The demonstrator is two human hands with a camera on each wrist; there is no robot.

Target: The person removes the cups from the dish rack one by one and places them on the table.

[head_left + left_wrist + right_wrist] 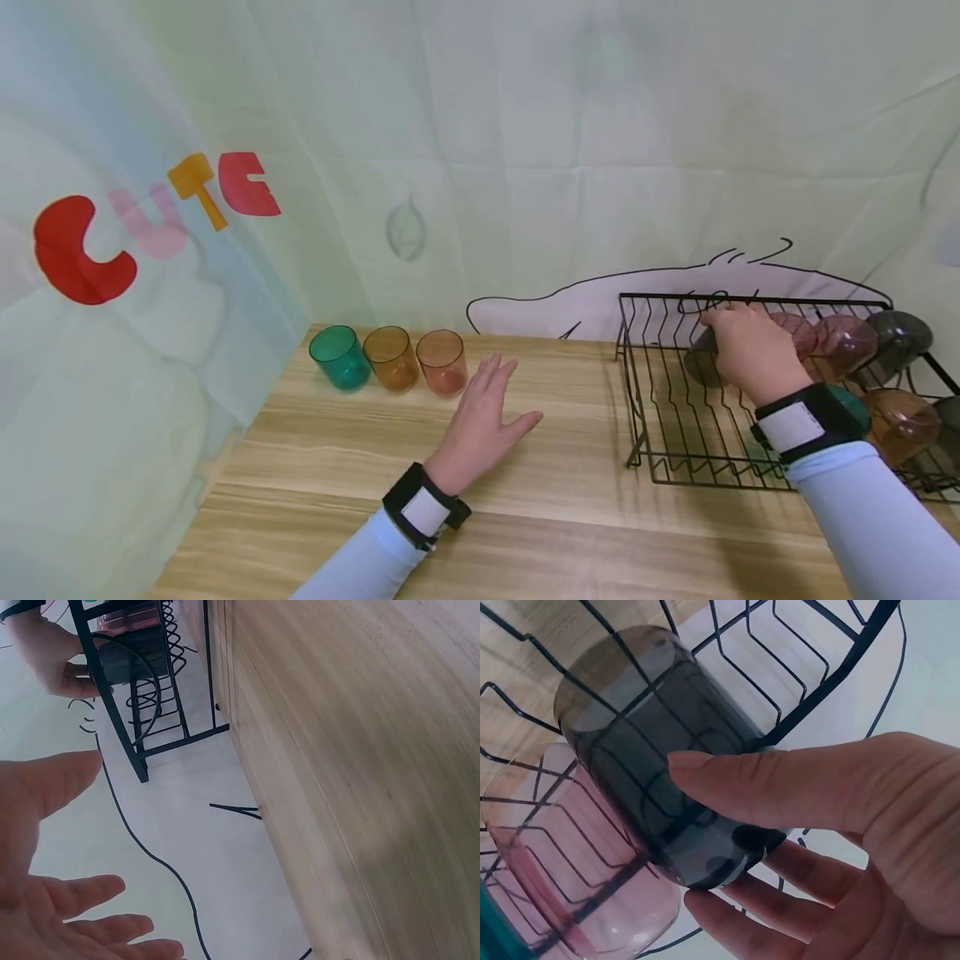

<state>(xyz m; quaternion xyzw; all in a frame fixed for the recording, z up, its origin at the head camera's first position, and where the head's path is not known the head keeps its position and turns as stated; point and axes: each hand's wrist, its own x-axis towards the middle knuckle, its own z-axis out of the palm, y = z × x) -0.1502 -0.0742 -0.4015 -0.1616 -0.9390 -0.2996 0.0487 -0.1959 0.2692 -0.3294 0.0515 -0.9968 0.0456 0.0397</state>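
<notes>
My right hand (753,354) reaches into the black wire dish rack (750,482) and holds a dark grey see-through glass (652,750). In the right wrist view the thumb lies along one side of it, with the fingers round its base end. Beside this glass is a pink one (607,877). My left hand (480,425) is over the wooden table with fingers spread and holds nothing. Just to its left stands a pink glass (442,362), upright in a row with an amber glass (392,360) and a teal glass (341,358).
More glasses sit at the rack's right side: pink ones (846,343), a dark grey one (900,337), an amber one (903,421) and a teal one partly behind the right wrist. A printed cloth (525,167) hangs behind the wooden table (555,492).
</notes>
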